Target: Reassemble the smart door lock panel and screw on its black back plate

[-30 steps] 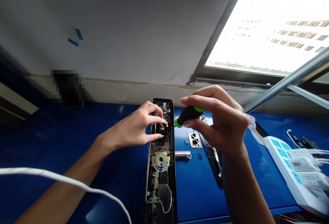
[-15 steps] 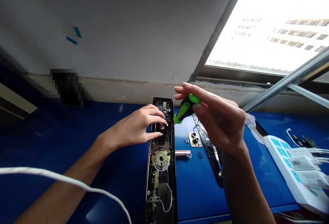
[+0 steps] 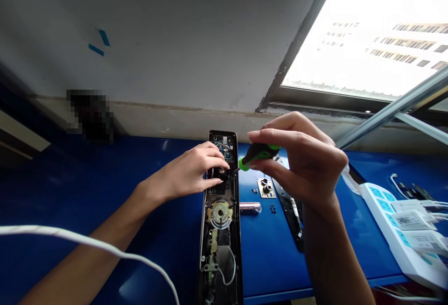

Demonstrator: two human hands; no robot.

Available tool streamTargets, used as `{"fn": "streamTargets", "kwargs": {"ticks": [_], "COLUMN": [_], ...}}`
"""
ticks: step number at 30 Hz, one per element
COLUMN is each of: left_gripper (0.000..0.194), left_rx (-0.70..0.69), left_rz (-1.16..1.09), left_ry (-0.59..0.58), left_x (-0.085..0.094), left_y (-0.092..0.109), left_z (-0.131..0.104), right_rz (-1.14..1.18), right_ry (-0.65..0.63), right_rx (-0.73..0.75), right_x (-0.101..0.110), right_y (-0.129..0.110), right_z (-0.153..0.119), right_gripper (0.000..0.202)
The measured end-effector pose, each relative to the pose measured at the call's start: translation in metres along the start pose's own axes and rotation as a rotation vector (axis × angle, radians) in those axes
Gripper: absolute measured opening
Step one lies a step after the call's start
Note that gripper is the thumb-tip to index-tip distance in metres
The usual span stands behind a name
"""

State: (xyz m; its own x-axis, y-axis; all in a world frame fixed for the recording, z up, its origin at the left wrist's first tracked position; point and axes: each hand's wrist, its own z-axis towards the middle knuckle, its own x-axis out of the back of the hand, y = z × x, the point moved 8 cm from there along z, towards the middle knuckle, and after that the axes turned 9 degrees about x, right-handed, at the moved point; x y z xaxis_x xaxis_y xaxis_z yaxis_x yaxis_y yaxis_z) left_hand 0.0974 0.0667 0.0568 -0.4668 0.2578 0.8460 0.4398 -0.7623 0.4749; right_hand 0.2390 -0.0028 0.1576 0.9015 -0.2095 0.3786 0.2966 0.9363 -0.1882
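Observation:
A long black housing (image 3: 221, 244) lies open on the blue table, with a circuit board (image 3: 223, 145) at its far end and a round metal part (image 3: 220, 213) near its middle. My left hand (image 3: 196, 169) rests over the upper part of the housing, thumb and fingers apart around a dark part with a small connector; nothing shows held in it. My right hand (image 3: 297, 155) grips a green and black screwdriver (image 3: 261, 153) by its handle. The screwdriver's shaft slants down left to the housing's right inner side, near my left fingertips.
Right of the housing lie a small metal plate (image 3: 266, 187), several tiny screws (image 3: 273, 209), a pinkish wrapped cylinder (image 3: 250, 208) and a black panel (image 3: 289, 216). A white power strip (image 3: 395, 239) stands at the right; a white cable (image 3: 87, 245) crosses the lower left.
My right hand has turned and its fingers have curled more around the screwdriver handle, which now tilts flatter. My left hand has barely moved.

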Motion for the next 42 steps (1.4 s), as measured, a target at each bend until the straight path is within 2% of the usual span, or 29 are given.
{"fn": "streamTargets", "kwargs": {"ticks": [3,6,8,12,14,18,22,25,29,34,38,42], "left_gripper": [0.025,0.026,0.026,0.025,0.026,0.027,0.024,0.025,0.026,0.022,0.022,0.022], "left_rx": [0.006,0.003,0.000,0.008,0.010,0.008,0.004,0.008,0.011,0.012,-0.002,0.001], "left_rz": [0.003,-0.001,-0.004,-0.004,-0.001,-0.003,-0.005,-0.013,-0.017,-0.015,-0.016,-0.016], "left_ry": [-0.002,-0.007,-0.004,0.005,0.000,-0.003,0.008,0.003,-0.002,0.005,0.006,0.008], "left_x": [0.000,0.000,0.000,0.001,0.001,0.001,0.002,0.002,0.002,0.001,0.000,0.000], "left_y": [0.000,0.001,0.002,0.002,0.002,0.003,0.003,0.004,0.004,0.003,0.003,0.003], "left_z": [0.000,-0.001,-0.001,-0.001,-0.001,-0.001,-0.001,-0.001,-0.001,-0.001,-0.001,-0.001], "right_rz": [-0.063,0.028,0.067,-0.034,-0.032,0.084,-0.038,-0.059,0.069,-0.037,0.048,0.005], "right_ry": [-0.029,-0.077,-0.057,-0.016,-0.036,-0.048,0.007,-0.016,-0.027,0.003,-0.049,-0.001], "right_rx": [-0.012,-0.075,-0.081,-0.015,-0.039,-0.091,-0.035,-0.047,-0.096,0.005,-0.079,-0.029], "right_x": [-0.001,-0.005,-0.004,0.003,0.000,-0.004,0.003,0.001,-0.002,0.006,-0.001,0.003], "right_y": [0.001,0.005,0.005,0.001,0.002,0.006,0.005,0.006,0.009,0.002,0.007,0.005], "right_z": [0.000,-0.003,-0.003,-0.001,-0.001,-0.003,-0.003,-0.002,-0.003,-0.002,-0.003,-0.002], "right_gripper": [0.045,0.049,0.049,0.047,0.042,0.047,0.044,0.038,0.044,0.041,0.044,0.045]}}
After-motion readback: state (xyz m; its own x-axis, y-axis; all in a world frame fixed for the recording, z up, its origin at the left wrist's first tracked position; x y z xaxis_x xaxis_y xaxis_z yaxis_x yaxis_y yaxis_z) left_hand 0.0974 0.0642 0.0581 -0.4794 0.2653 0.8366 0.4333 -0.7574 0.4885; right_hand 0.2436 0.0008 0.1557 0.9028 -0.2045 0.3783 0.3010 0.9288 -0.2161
